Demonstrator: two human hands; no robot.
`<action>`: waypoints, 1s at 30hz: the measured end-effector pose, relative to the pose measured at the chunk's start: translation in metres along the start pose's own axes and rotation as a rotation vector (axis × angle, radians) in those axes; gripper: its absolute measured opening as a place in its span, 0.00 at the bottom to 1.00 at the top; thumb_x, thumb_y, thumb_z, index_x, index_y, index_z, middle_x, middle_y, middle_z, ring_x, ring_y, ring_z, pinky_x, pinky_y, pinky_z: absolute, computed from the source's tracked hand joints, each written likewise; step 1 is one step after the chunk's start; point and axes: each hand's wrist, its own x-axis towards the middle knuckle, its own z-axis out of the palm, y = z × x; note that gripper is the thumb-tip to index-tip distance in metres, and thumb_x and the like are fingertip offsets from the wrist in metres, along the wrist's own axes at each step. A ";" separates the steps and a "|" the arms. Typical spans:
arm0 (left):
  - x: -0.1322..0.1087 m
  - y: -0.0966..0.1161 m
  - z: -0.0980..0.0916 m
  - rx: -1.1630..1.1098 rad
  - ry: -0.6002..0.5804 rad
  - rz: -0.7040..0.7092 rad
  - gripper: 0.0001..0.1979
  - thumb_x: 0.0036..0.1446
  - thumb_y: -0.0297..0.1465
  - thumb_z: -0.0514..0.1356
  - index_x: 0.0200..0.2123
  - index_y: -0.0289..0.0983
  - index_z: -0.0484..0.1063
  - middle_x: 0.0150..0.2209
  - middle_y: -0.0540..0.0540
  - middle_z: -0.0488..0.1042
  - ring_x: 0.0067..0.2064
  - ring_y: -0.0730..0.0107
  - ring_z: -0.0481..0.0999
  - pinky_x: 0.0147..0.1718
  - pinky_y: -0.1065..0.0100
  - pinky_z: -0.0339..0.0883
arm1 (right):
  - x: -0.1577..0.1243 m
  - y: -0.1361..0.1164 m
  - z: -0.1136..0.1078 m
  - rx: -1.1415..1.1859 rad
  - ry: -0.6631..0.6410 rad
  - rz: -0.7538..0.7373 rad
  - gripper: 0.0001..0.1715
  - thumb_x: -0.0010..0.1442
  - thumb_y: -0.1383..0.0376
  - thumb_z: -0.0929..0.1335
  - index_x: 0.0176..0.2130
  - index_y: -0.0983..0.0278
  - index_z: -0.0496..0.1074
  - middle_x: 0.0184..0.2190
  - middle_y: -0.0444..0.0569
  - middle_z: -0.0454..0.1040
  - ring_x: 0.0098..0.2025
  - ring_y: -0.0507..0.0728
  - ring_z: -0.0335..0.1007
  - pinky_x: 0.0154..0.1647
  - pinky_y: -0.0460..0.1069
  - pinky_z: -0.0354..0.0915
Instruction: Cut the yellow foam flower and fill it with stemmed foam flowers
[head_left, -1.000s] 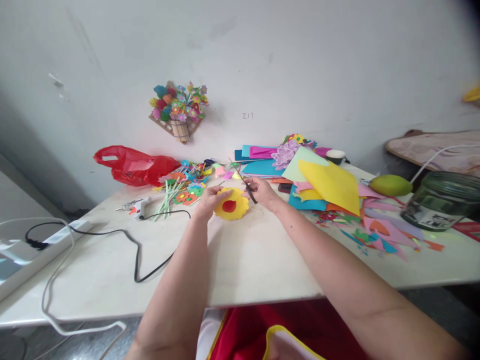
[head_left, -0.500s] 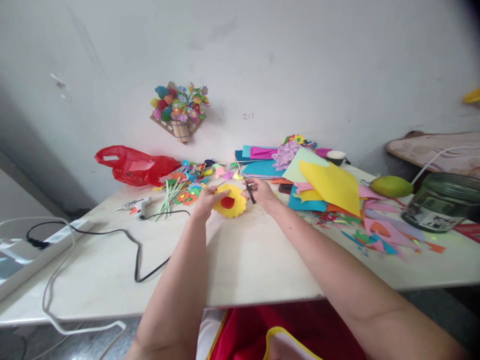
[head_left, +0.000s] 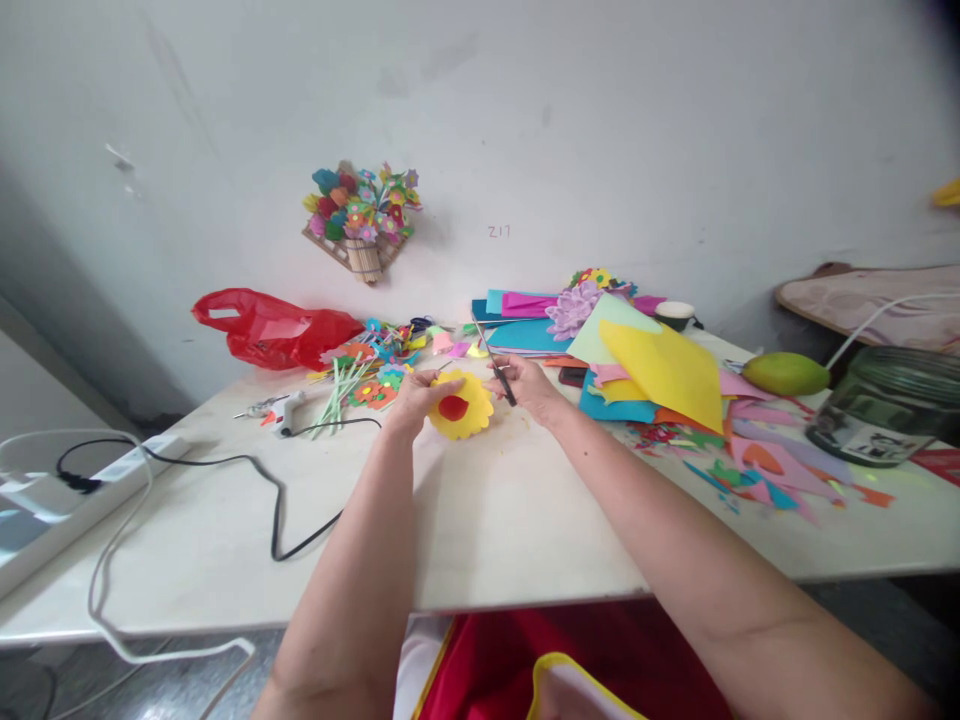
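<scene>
My left hand pinches the left edge of a yellow foam flower with a red centre, held just above the white table. My right hand is closed round the handles of a small pair of scissors, whose blades point up and away at the flower's upper right edge. Both forearms reach out from the bottom of the view.
A glue gun with a black cord lies to the left, near a red plastic bag and small foam flowers. Coloured foam sheets, scraps, a mango and a glass jar lie to the right. A flower basket hangs on the wall.
The flower has been turned slightly in my left hand and the scissors have shifted a little along its upper right edge. Everything on the table stays put.
</scene>
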 end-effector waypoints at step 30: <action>-0.004 0.008 0.004 -0.175 0.122 0.018 0.19 0.29 0.35 0.72 0.17 0.35 0.64 0.18 0.52 0.69 0.19 0.76 0.68 0.21 0.73 0.61 | -0.008 -0.007 -0.009 -0.194 -0.390 0.019 0.19 0.44 0.56 0.71 0.32 0.66 0.68 0.20 0.39 0.69 0.18 0.47 0.62 0.19 0.44 0.56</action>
